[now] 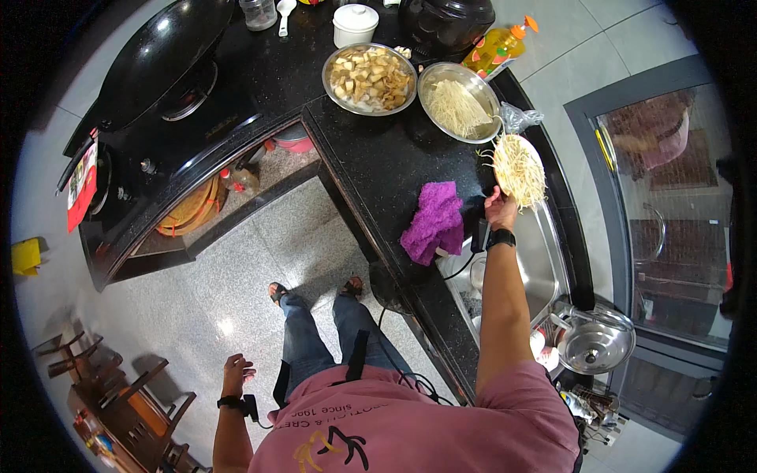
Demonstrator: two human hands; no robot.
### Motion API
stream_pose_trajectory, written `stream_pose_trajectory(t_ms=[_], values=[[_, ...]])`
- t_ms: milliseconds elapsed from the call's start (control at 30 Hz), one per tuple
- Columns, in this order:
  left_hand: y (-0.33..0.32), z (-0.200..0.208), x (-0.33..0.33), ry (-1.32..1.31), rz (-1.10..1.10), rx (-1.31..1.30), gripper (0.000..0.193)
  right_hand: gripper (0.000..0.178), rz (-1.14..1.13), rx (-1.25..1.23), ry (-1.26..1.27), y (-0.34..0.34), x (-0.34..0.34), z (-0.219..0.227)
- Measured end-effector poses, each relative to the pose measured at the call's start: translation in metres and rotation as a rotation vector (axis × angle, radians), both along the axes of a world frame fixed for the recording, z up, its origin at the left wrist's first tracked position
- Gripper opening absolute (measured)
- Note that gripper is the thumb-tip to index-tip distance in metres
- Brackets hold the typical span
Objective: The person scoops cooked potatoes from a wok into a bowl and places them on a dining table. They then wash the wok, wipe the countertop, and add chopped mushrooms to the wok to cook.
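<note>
My right hand (pixel 500 208) grips the near edge of a white plate (pixel 539 154) heaped with bean sprouts (pixel 522 175). The plate is above the far end of the sink, and some sprouts hang over its rim. My left hand (pixel 237 372) hangs low by my side over the floor, fingers loosely apart and holding nothing. Just beyond the plate stands a metal bowl (pixel 490 96) with thin pale strands like noodles (pixel 457 109). Beside it, another metal bowl (pixel 328 85) holds yellowish cut cubes (pixel 371 77) in liquid.
A purple cloth (pixel 435 224) lies on the black counter (pixel 371 162) beside the steel sink (pixel 544 260). An orange-topped yellow bottle (pixel 498 49), clear plastic bag (pixel 520 118) and white lidded pot (pixel 355 25) stand farther back. The big black wok (pixel 162 59) is on the stove at left.
</note>
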State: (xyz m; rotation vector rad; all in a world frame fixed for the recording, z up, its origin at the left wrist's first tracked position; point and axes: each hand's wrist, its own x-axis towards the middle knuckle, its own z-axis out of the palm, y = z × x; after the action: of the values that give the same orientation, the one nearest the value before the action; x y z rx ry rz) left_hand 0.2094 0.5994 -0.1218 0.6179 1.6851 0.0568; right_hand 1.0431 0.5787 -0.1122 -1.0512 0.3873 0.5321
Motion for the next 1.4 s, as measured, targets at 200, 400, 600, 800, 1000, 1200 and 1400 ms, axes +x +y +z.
stream_pose_trajectory(t_ms=[200,400,600,800,1000,1200,1400], values=[[-0.019,0.0,0.014,-0.011,-0.029,0.037,0.038,0.029,0.052,-0.161,-0.008,-0.003,0.031,0.002],[-0.023,-0.005,0.035,-0.078,-0.074,0.065,0.04,0.029,0.137,-0.211,-0.076,-0.05,0.045,0.033],[-0.027,-0.023,0.04,-0.147,-0.054,0.036,0.042,0.02,0.196,-0.259,-0.144,-0.125,0.033,0.094],[-0.02,-0.035,0.037,-0.146,-0.058,-0.01,0.042,0.018,0.093,-0.268,-0.127,-0.206,0.005,0.119],[0.0,-0.034,0.032,-0.1,-0.11,-0.005,0.041,0.022,-0.077,-0.255,-0.061,-0.266,-0.015,0.087],[0.016,-0.03,0.028,-0.076,-0.124,0.007,0.043,0.023,-0.06,-0.313,-0.068,-0.258,-0.03,0.049],[0.016,-0.016,0.035,-0.083,-0.121,0.042,0.044,0.025,-0.012,-0.196,-0.028,-0.188,-0.028,0.036]])
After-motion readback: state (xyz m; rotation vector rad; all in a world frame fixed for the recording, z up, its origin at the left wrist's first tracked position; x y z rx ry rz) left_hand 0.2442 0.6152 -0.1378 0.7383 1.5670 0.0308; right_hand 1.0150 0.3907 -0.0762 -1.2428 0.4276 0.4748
